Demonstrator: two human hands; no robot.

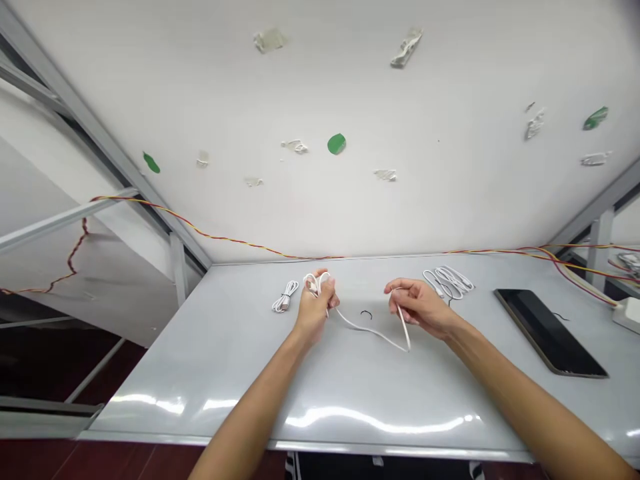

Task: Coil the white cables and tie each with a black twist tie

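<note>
Gathered loops of a white USB cable (363, 328) are in my left hand (316, 303), closed around them near the middle of the table. A loose length runs from there, sags to the tabletop and rises to my right hand (417, 307), which pinches it between thumb and fingers. A short black twist tie (367, 313) lies on the surface between my hands. Left of my left hand is a bundled white cable (286, 297) with a black tie. Behind my right hand, another coiled white cable (453, 281) lies partly hidden by it.
A dark tablet (550, 332) lies on the grey table (200, 367) at the right, near a white power strip (627, 313). Red and yellow wires (225, 237) run along the table's back edge. A white panel (450, 207) with tape scraps stands behind.
</note>
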